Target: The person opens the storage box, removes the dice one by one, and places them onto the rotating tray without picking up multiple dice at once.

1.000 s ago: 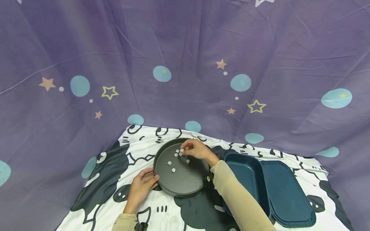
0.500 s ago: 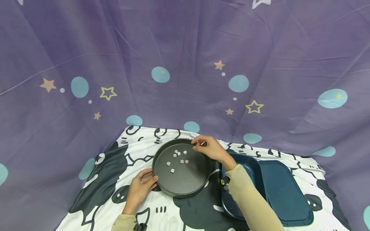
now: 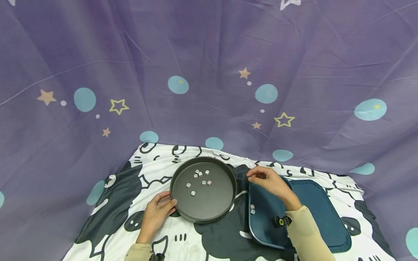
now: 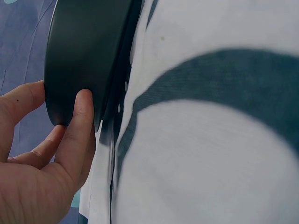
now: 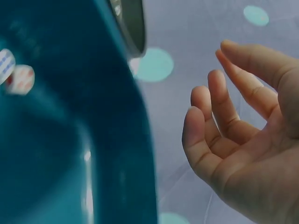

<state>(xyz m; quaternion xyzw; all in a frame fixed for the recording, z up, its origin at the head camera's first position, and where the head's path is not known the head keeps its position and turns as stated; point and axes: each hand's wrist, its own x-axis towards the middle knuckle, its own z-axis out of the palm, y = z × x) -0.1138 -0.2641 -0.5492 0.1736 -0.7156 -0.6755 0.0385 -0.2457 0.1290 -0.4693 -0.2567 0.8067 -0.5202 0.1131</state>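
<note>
My left hand [image 3: 156, 212] touches the outer wall of the round dark grey pan [image 3: 209, 208] with thumb and fingertips [image 4: 83, 95]; no die is visible in that hand. Several small white dice [image 3: 193, 193] lie scattered on the pan's floor, mostly toward its back. My right hand [image 3: 269, 181] is above the back of a blue rectangular box [image 3: 271, 232], its fingers loosely bent. Nothing shows between those fingers in the right wrist view. Two dice [image 5: 21, 79] sit near the box's left wall, side by side.
The blue lid [image 3: 326, 214] lies on the right, against the box. A black-and-white cartoon-print cloth [image 3: 183, 250] covers the surface. Behind it hangs a purple curtain [image 3: 209, 72] with stars and dots.
My right hand has left the dice in the pan and moved right, over the box. More dice now show in the pan. My left hand has stayed at the pan's side.
</note>
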